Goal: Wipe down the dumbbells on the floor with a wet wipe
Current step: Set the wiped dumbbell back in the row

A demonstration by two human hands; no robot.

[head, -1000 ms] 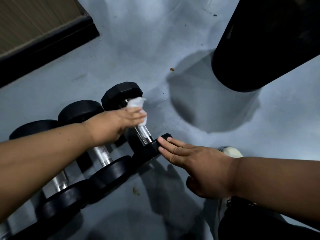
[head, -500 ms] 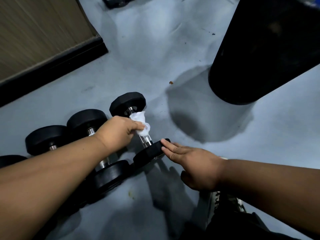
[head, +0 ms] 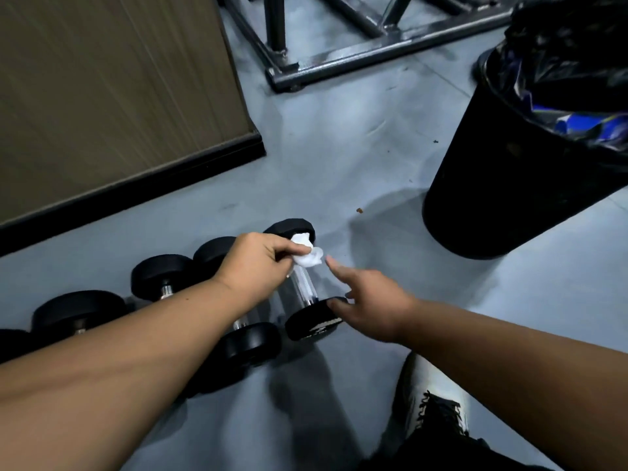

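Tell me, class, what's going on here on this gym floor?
A person crouches over a row of black dumbbells on the grey floor. The left hand pinches a crumpled white wet wipe at the far end of the chrome handle of the rightmost dumbbell. The right hand is open, its thumb touching that dumbbell's near head. A black lined trash bin stands to the right.
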